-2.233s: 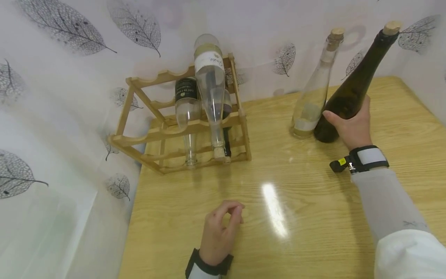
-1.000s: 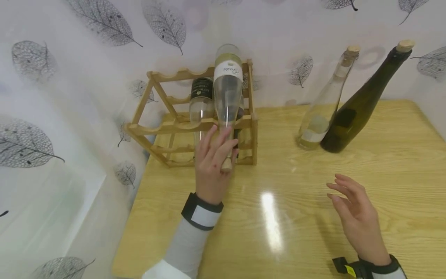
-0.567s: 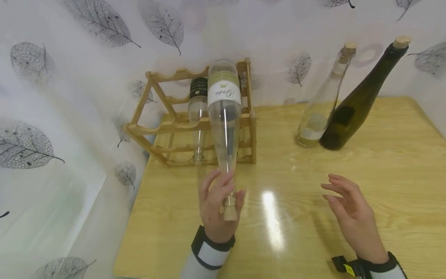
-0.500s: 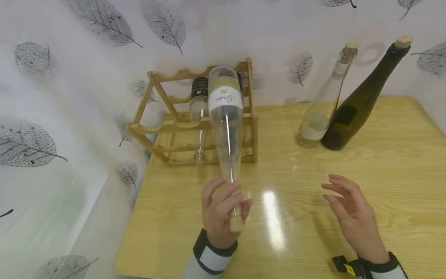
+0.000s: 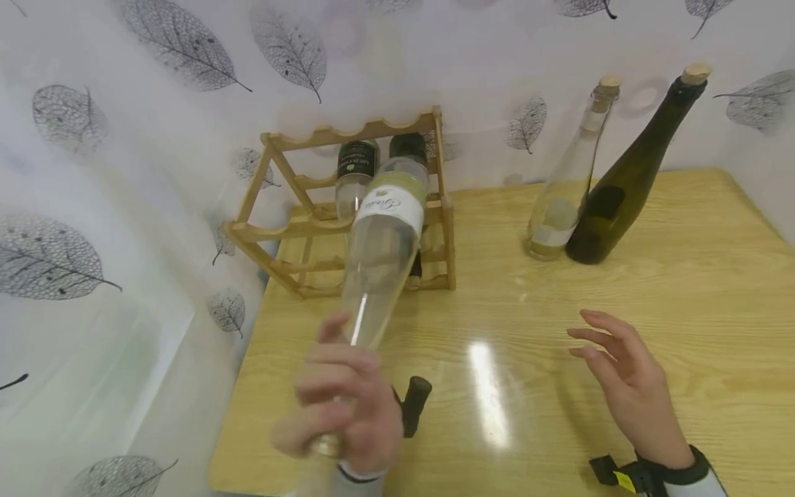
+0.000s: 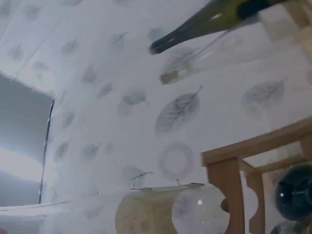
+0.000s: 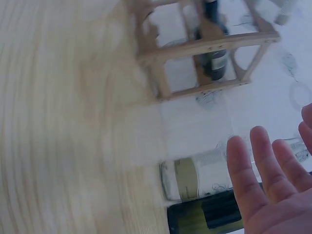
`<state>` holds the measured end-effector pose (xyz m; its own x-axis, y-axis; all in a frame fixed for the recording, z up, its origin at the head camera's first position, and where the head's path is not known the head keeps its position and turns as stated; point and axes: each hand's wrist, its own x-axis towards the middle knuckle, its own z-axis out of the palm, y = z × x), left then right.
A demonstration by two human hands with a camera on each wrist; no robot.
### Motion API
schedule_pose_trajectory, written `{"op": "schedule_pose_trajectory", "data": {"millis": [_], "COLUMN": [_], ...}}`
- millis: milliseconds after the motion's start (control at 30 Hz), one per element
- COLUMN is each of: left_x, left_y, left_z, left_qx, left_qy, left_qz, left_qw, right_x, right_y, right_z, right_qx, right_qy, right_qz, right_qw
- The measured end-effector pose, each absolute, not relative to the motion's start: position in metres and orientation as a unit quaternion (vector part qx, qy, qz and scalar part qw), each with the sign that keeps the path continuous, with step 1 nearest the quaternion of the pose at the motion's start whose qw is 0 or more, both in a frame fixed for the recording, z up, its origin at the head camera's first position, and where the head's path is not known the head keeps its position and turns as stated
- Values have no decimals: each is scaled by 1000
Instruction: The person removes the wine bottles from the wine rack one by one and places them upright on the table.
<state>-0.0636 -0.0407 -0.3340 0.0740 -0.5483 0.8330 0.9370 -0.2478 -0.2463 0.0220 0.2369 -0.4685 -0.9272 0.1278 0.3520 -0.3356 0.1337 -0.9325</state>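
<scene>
My left hand [image 5: 357, 390], blurred, grips a clear glass bottle [image 5: 381, 255] by its neck. The bottle is tilted, its corked end by the palm and its white-labelled base up toward the wooden wine rack [image 5: 310, 226]. In the left wrist view that bottle [image 6: 146, 214] lies across the bottom, its base overlapping the rack's post [image 6: 226, 190]. My right hand [image 5: 633, 386] hovers over the table on the right with fingers loosely bent, holding nothing. Its fingers [image 7: 243, 170] overlap the standing bottles in the right wrist view.
A corked clear bottle [image 5: 568, 186] and a dark green corked bottle [image 5: 633, 172] stand side by side at the back right. In the rack lie a clear bottle with a black label [image 5: 357, 159] and a dark bottle [image 5: 408, 145]. Leaf-patterned walls border the wooden table [image 5: 546, 331].
My right hand has let go of the green bottle and drawn back. My left hand has taken the clear bottle off the rack's top, pulled it nearer and swung its neck leftward.
</scene>
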Motion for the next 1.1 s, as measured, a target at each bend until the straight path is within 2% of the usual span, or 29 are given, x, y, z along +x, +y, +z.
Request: {"op": "schedule_pose_trajectory", "data": {"millis": [133,267,400,500,633,800,900,967,1100], "left_x": [-53,-41,-37,-41,-42,-39,-38,-39,-41], "left_y": [-76,-110,-122,-110,-81,-53,-39,-32,-27], "left_z": [-326,-314,-318,-335,-363,-376,-370,-365,-364], "left_qx": [-363,-291,-283,-303,-353,-446,-496,-525,-546], "left_qy": [-32,33,54,22,-101,-216,-238,-240,-289], "left_qz": [-784,-829,-857,-879,-894,-858,-828,-808,-773], "left_qw": [502,476,428,368,255,133,114,121,143], "right_x": [23,21,18,15,12,14,12,10,3], "right_y": [236,234,229,221,205,176,163,159,161], "right_z": [-466,-462,-458,-458,-461,-458,-458,-460,-466], "right_qx": [110,137,128,150,225,307,338,338,335], "right_qy": [-672,-657,-675,-674,-684,-771,-815,-833,-824], "right_qz": [710,717,703,701,672,533,430,381,384], "right_qw": [180,187,181,178,173,165,194,216,249]}}
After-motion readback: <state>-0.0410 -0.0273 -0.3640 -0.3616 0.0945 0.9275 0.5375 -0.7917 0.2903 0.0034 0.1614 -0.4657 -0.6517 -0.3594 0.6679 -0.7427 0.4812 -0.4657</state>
